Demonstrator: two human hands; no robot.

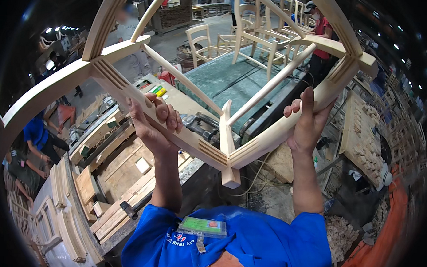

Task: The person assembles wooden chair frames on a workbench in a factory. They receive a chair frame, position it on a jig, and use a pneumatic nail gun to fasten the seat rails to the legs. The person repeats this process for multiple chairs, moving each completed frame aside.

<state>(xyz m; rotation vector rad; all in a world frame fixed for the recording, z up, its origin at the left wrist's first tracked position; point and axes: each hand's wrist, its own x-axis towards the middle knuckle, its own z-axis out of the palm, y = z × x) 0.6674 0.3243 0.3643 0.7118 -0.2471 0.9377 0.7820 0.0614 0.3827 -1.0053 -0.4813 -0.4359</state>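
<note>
Framework of pale jointed wood [270,135] spans the upper centre, before a green-topped table [215,81]. Left hand [147,130] and right hand [309,123] each wrap a grip around its lower sides.

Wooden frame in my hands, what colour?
The wooden frame is pale cream, clearest in the head view.

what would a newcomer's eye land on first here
The big pale wooden frame, held up in the left hand and right hand, spanning the upper middle. Behind it, wooden chairs stand on a green surface. Bright orange material catches the eye at lower right.
</note>
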